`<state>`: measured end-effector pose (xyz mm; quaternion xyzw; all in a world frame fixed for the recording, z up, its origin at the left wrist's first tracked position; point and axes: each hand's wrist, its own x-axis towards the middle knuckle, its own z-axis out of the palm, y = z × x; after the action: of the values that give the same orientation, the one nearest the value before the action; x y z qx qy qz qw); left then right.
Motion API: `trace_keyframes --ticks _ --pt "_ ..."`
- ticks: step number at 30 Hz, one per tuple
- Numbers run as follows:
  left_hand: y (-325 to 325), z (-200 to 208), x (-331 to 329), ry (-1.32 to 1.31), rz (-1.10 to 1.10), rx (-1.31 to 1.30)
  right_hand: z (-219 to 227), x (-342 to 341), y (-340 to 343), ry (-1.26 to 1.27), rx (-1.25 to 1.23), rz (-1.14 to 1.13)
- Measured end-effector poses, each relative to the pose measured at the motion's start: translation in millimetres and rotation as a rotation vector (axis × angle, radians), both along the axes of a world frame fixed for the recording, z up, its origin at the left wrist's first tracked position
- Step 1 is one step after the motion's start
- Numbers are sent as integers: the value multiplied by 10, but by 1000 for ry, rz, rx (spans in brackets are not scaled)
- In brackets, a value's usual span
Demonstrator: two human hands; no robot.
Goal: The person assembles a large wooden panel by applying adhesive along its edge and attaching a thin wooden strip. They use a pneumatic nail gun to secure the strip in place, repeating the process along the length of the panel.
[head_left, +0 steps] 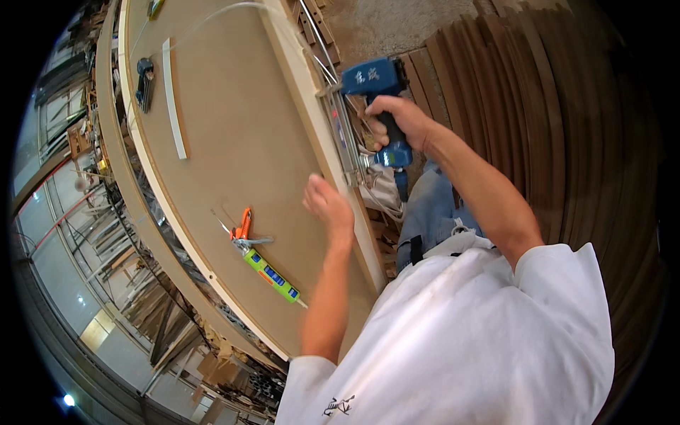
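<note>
My right hand (400, 124) is wrapped round the handle of a blue nail gun (372, 76), its nose at the pale wooden rail (297, 85) along the near right edge of a large brown panel (234, 127). A thin hose runs from the base of its handle. Over the panel, just left of that rail, is my left hand (328, 203), slightly blurred. Its fingers are loosely bent and apart, with nothing seen in them. To its left lies a caulking gun (244, 228) with an orange handle and a green cartridge (271, 275).
Farther along the panel lie a white strip (174, 99) and a dark blue tool (144, 81). Long brown boards (524, 134) are stacked on the right. Racks of timber offcuts (138, 273) stand beyond the panel's left edge. A clear hose (212, 14) crosses the far end.
</note>
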<state>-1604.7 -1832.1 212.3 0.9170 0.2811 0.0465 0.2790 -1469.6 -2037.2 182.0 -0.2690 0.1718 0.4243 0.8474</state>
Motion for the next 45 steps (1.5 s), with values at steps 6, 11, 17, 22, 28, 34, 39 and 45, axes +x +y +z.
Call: trace_keyframes --ticks 6,11,17,22,28,34,39,45 --pt "-47 72 17 75 11 133 -68 -290 43 45 42 -17" --pt "-50 53 49 53 -7 168 -150 -536 19 52 73 -7" --pt "-52 95 100 85 18 155 -127 -817 -12 46 54 14" --pt "-41 91 126 71 -7 215 -200 -1099 -16 51 72 35" --pt "-27 140 201 141 24 197 -152 -1434 -19 55 77 7" --pt "97 9 183 90 39 240 -228 -1819 17 45 76 14" --pt "106 10 167 98 36 222 -242 -2107 -7 55 86 36" --pt "26 127 226 113 37 219 -206 -2411 -21 32 78 50"
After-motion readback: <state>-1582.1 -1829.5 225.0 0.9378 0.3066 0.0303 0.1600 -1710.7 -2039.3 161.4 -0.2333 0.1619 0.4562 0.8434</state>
